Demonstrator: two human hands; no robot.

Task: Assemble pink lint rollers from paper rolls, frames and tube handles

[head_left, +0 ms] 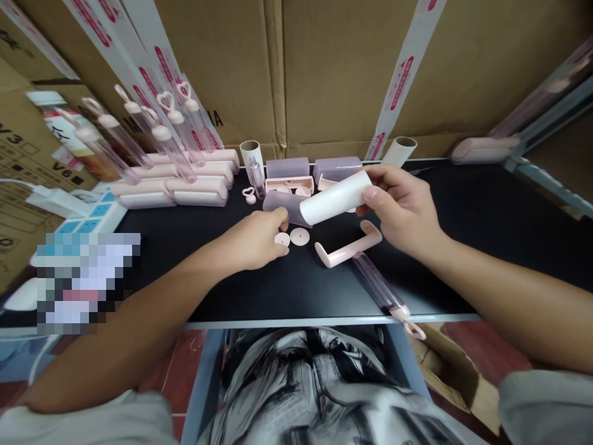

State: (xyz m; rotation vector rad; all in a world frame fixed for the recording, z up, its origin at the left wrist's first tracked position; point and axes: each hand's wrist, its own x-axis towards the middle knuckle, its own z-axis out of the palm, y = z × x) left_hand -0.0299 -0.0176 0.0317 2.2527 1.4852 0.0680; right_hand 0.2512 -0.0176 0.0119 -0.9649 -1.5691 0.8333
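Tube, white, smooth and unmarked, is held between thumb and fingers of the right hand, over the table's middle. Left hand has thumb and fingertips at a flat pink disc; whether it is gripped cannot be told. Glossy pink bracket, U-shaped, lies nearer; beside it, a transparent wand overhangs the table's near edge with its looped end. Pink cases, rounded, stand far left. Carton at left reads "V3" and "V6"; red print on the tape is illegible. Black table top offers widest room at right.
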